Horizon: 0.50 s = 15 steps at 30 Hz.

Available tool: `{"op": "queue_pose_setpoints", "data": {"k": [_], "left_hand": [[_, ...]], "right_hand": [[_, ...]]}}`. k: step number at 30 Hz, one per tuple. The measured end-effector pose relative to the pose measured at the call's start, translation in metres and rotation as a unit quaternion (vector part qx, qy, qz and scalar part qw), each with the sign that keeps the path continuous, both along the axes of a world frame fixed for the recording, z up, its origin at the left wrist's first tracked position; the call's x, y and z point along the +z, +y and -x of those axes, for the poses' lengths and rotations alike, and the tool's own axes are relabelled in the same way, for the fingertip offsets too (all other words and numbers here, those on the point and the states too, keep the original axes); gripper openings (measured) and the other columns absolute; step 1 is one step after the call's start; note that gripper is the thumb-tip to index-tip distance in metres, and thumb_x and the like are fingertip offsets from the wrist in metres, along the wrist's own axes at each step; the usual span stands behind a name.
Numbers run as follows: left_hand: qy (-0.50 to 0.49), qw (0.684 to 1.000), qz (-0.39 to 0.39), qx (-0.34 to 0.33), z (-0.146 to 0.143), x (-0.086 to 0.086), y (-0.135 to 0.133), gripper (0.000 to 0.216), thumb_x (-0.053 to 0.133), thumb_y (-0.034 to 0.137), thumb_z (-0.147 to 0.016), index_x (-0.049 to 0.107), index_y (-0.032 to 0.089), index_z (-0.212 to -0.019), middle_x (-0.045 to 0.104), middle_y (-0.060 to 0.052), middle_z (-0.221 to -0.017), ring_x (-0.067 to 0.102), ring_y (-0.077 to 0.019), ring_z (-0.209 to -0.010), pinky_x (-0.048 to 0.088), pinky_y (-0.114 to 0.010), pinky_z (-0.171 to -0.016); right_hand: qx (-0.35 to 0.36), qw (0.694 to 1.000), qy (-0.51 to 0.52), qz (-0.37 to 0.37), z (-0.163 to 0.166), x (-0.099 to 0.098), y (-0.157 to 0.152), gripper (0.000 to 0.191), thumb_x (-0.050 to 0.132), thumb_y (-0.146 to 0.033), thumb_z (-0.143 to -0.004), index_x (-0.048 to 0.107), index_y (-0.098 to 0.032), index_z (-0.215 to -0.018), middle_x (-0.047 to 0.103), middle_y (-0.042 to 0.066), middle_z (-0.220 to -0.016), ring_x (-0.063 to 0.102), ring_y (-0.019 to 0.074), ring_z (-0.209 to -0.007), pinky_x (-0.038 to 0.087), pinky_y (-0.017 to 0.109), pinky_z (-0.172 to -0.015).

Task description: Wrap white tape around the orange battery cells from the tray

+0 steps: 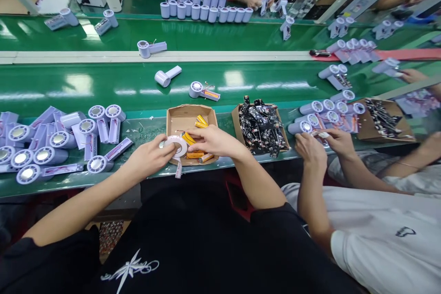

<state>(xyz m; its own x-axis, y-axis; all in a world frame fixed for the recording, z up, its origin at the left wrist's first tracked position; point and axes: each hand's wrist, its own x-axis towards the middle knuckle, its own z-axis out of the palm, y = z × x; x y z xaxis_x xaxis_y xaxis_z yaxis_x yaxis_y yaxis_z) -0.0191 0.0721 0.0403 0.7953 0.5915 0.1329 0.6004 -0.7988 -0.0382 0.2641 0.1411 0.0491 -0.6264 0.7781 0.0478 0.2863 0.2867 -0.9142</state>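
Observation:
Over the near edge of the bench, my left hand [151,154] grips a roll of white tape [184,146] between thumb and fingers. A loose tape end [178,170] dangles below it. My right hand [216,141] is closed on a yellow battery [188,138], held against the roll's right side. Both hands are above an open cardboard box [174,124], where several more yellow batteries [200,121] lie. To the right stands a second box with black circuit boards [260,124].
Lilac handheld fan bodies [51,154] crowd the bench at left. Others lie on the green conveyor [113,82], including a fan with exposed wires [205,91]. At right, a co-worker's hands [312,149] work beside more fans. People sit across the line behind rows of lilac cylinders [205,13].

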Motion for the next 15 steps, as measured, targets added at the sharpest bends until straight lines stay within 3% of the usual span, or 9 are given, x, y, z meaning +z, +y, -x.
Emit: {"op": "queue_pose_setpoints", "data": {"k": [2,4,6,8,10,12,15], "left_hand": [[0.002,1.0,-0.009,0.0,-0.007,0.003,0.004,0.05,0.057,0.002,-0.098,0.073,0.024,-0.14,0.075,-0.009,-0.131,0.067,-0.0282,-0.128,0.062,-0.041,-0.108],[-0.012,0.999,-0.037,0.013,-0.015,0.003,0.009,0.046,0.052,0.001,-0.101,0.073,0.02,-0.138,0.075,-0.01,-0.133,0.069,-0.0266,-0.123,0.058,-0.044,-0.112],[-0.039,0.997,-0.063,0.031,-0.027,0.0,0.01,0.037,0.052,0.006,-0.105,0.073,0.019,-0.132,0.078,-0.01,-0.129,0.07,-0.0255,-0.115,0.057,-0.048,-0.114],[-0.077,0.994,-0.065,0.05,-0.043,-0.008,0.001,0.022,0.058,0.016,-0.108,0.075,0.019,-0.12,0.081,-0.009,-0.115,0.072,-0.0254,-0.106,0.057,-0.051,-0.112],[-0.124,0.99,-0.045,0.05,-0.06,-0.017,-0.019,0.013,0.063,0.022,-0.107,0.076,0.021,-0.111,0.081,-0.007,-0.103,0.072,-0.0258,-0.102,0.059,-0.053,-0.109],[-0.164,0.986,-0.017,0.021,-0.072,-0.025,-0.038,0.015,0.064,0.018,-0.104,0.077,0.023,-0.11,0.08,-0.007,-0.101,0.072,-0.028,-0.111,0.06,-0.052,-0.107],[-0.156,0.987,0.047,0.001,-0.072,-0.029,-0.029,0.024,0.063,0.013,-0.101,0.078,0.021,-0.119,0.08,-0.011,-0.115,0.066,-0.0338,-0.131,0.057,-0.054,-0.111]], "right_hand": [[-0.027,0.994,0.084,0.061,0.003,-0.014,-0.003,0.038,0.098,-0.029,-0.073,0.086,-0.025,-0.11,0.088,0.004,-0.103,0.085,0.0257,-0.095,0.07,0.037,-0.085],[-0.127,0.963,0.2,0.129,0.017,-0.032,-0.015,0.045,0.098,-0.036,-0.073,0.083,-0.022,-0.112,0.087,0.008,-0.11,0.085,0.0273,-0.101,0.071,0.04,-0.088],[-0.272,0.897,0.312,0.155,0.037,-0.049,-0.032,0.054,0.096,-0.043,-0.075,0.076,-0.021,-0.12,0.086,0.011,-0.119,0.084,0.0274,-0.109,0.071,0.042,-0.095],[-0.371,0.838,0.37,0.154,0.051,-0.061,-0.045,0.062,0.097,-0.046,-0.075,0.07,-0.022,-0.125,0.084,0.014,-0.125,0.083,0.0281,-0.114,0.069,0.045,-0.102],[-0.404,0.817,0.384,0.148,0.047,-0.062,-0.044,0.065,0.099,-0.045,-0.072,0.068,-0.022,-0.124,0.083,0.015,-0.124,0.083,0.0293,-0.113,0.069,0.047,-0.104],[-0.427,0.799,0.408,0.111,0.025,-0.054,-0.029,0.06,0.098,-0.043,-0.074,0.067,-0.022,-0.121,0.083,0.013,-0.123,0.082,0.0281,-0.114,0.069,0.044,-0.103],[-0.473,0.742,0.474,0.009,-0.022,-0.036,-0.003,0.058,0.091,-0.041,-0.082,0.063,-0.03,-0.131,0.077,0.007,-0.134,0.079,0.0217,-0.124,0.067,0.035,-0.104]]}}
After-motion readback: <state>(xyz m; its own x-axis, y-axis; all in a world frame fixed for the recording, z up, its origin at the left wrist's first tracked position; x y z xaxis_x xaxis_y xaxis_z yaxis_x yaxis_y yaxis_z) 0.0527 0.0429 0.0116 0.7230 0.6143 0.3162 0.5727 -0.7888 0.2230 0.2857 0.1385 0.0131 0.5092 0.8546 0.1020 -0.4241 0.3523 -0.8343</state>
